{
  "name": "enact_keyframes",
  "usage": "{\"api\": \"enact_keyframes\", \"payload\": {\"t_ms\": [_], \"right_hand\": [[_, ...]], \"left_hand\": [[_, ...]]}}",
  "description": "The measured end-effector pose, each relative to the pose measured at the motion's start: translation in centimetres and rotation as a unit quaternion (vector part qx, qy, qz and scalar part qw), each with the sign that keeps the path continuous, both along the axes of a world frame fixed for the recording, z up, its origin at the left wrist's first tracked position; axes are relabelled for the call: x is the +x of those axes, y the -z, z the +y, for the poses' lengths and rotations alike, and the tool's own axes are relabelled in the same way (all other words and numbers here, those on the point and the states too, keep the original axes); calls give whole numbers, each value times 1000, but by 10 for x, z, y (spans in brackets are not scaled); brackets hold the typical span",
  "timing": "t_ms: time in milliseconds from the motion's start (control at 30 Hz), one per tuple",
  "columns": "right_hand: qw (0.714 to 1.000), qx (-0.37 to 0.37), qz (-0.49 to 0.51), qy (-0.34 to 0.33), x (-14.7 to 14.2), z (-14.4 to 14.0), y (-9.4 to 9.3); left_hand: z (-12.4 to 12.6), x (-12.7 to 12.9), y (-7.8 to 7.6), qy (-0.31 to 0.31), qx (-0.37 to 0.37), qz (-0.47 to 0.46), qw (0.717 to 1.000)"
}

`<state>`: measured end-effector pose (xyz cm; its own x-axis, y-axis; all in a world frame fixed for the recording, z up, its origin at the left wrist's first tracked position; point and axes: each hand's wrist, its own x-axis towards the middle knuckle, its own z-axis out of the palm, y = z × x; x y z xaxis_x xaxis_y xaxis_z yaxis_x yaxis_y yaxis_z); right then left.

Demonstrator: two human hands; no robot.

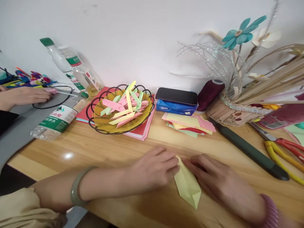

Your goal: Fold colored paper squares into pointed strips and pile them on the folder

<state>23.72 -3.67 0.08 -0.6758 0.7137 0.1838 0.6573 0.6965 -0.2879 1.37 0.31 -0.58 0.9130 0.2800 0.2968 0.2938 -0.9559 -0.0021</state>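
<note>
From the head view, I see a pale yellow folded paper sheet (pixel 187 185) between two hands at the light brown wooden table (pixel 111 145). The left hand (pixel 158 167) bends its fingers at the top; the right hand (pixel 222 182) touches the side. Blur hides whether they pinch; I cannot tell. Uneven pulling could tear it or crease it crooked.
</note>
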Motion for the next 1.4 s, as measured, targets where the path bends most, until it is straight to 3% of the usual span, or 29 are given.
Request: {"api": "enact_keyframes", "payload": {"t_ms": [100, 200, 300, 500, 633, 867, 1167, 1400], "right_hand": [[999, -1, -29, 15, -2, -3, -2], [997, -27, -9, 65, -6, -5, -2], [993, -18, 26, 111, -9, -12, -3], [969, 35, 72, 233, -19, -55, -11], [972, 21, 49, 230, -23, -73, -8], [955, -16, 85, 284, -25, -57, 4], [955, -59, 115, 268, -41, -40, 3], [959, -31, 108, 260, -39, -36, 2]], "left_hand": [[2, 0, 1, 10, 5, 6, 1000], [8, -2, 4, 12, -68, 1, 998], [14, -7, 6, 32, -77, -3, 997], [11, -16, 2, 32, -72, -34, 996], [7, -16, 1, 28, -75, -52, 995], [15, -21, 3, 51, -56, -55, 996], [18, -36, 9, 77, 37, -71, 994], [20, -34, 13, 88, 112, -71, 987]]}}
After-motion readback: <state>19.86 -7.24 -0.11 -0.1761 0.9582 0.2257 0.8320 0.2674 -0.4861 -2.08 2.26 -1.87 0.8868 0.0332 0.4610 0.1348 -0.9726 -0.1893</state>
